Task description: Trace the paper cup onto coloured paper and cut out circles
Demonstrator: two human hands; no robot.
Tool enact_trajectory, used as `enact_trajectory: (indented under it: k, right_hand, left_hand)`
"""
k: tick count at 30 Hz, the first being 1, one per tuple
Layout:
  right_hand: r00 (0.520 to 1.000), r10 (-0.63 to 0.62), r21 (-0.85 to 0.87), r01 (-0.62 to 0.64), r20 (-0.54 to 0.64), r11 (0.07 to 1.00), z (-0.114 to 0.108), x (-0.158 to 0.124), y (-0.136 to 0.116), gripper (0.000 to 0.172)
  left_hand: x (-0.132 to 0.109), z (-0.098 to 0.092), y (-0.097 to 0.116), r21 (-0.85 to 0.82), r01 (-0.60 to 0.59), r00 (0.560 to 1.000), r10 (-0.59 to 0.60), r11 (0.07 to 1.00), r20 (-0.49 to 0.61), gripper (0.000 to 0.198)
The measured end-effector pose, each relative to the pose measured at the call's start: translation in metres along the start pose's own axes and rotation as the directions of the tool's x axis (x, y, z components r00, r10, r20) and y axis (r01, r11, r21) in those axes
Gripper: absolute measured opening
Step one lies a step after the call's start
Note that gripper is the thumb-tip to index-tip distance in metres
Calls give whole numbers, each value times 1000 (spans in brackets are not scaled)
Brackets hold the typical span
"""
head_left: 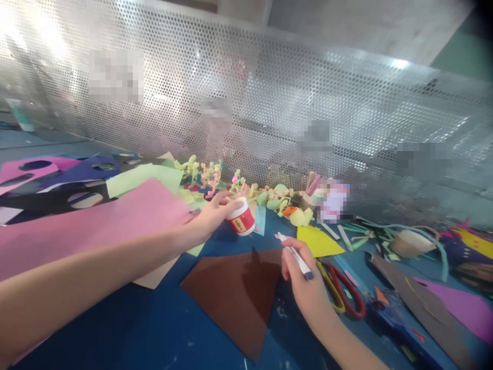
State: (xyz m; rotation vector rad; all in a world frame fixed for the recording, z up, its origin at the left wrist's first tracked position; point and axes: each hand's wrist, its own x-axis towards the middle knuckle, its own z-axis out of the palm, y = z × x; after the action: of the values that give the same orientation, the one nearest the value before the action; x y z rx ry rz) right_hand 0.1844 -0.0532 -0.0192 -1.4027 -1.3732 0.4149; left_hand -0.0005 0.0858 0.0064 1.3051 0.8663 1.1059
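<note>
My left hand (216,211) reaches in from the left, its fingers closed on the rim of a small red and white tub (242,221). The tub leans a little and has a cream label on its front. Between the fingers of my right hand (304,267) is a white pen (297,258) with a dark blue end, its other end pointing up and left. Below both hands a brown sheet of paper (234,293) lies on the blue table (154,324), with a shadow across it. A yellow paper piece (318,240) lies just beyond my right hand.
Scissors (348,293) with yellow and red handles lie right of my right hand. Pink paper (127,216) spreads at left. Small paper plants (208,174) line the back, before a perforated metal screen (262,103). A blue tool (404,324) and paper scraps crowd the right.
</note>
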Motion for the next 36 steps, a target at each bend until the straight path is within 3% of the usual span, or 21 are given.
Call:
enact_trajectory:
  k: [4,8,13,17,19,23,26,31,36]
  right_hand:
    - [998,56,50,-57,32,997,1,1,-1,24]
    - [998,17,-112,-11,53,994,-1,0,-5,18]
    - [998,-24,-97,30,55,995,-2,-3,-10,24]
    - [995,-19,98,10,94,995,1,-4,-11,40]
    - [993,-17,179,-3,114,984,2,-3,-10,38]
    - [998,-7,48,4,57,999,1,0,-3,21]
    - [999,32,-38,-31,27,999,-1,2,4,23]
    - [997,73,-3,-73,23,997,-3,3,10,30]
    - [998,64,-23,-63,12,998,-3,2,10,27]
  left_hand:
    - [-7,4,0,89,-144,985,134,986,113,70]
    - [-21,8,8,188,-360,898,286,914,334,86]
    - [-27,8,7,285,-486,827,328,827,457,96]
    - [-27,5,1,284,-474,798,270,833,539,105]
    - [-30,6,1,289,-489,772,254,823,583,107]
    - [-37,8,2,328,-525,738,228,785,635,107]
    - [-36,9,1,268,-500,745,251,824,618,103]
    - [-26,9,-4,145,-379,784,235,914,574,82]
    - [-24,9,-6,138,-346,785,206,928,584,73]
